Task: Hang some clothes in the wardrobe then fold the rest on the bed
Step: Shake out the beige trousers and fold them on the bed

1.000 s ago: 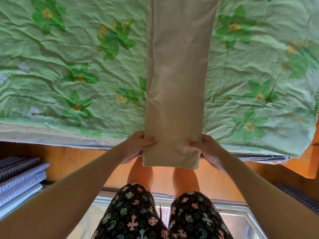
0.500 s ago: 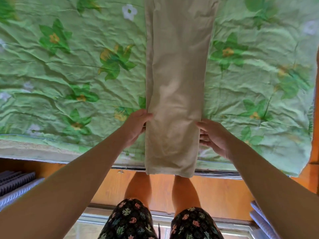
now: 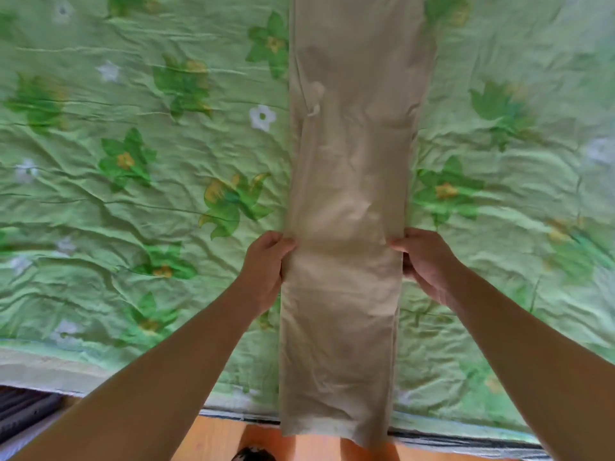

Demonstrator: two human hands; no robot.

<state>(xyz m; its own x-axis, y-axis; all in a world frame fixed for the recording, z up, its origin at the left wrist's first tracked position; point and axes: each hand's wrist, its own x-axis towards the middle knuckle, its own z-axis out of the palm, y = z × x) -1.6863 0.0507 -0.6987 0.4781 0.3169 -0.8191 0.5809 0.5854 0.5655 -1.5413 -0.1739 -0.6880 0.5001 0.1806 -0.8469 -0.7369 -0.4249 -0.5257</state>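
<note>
I am holding long beige trousers (image 3: 346, 194) that are lying in a straight strip down the middle of the bed (image 3: 50, 371). The cloth is looking soft and a bit creased. The bed cover (image 3: 133, 207) is looking thin and crinkly, light green with big green and yellow flowers. The picture is cutting off the top of the trousers, and the bottom end is hanging over the bed's edge. My left hand (image 3: 266, 267) is pinching the left edge, thumb on top. My right hand (image 3: 426, 261) is pinching the right edge. My other fingers are hiding under the cloth. Both arms are reaching forward.
</note>
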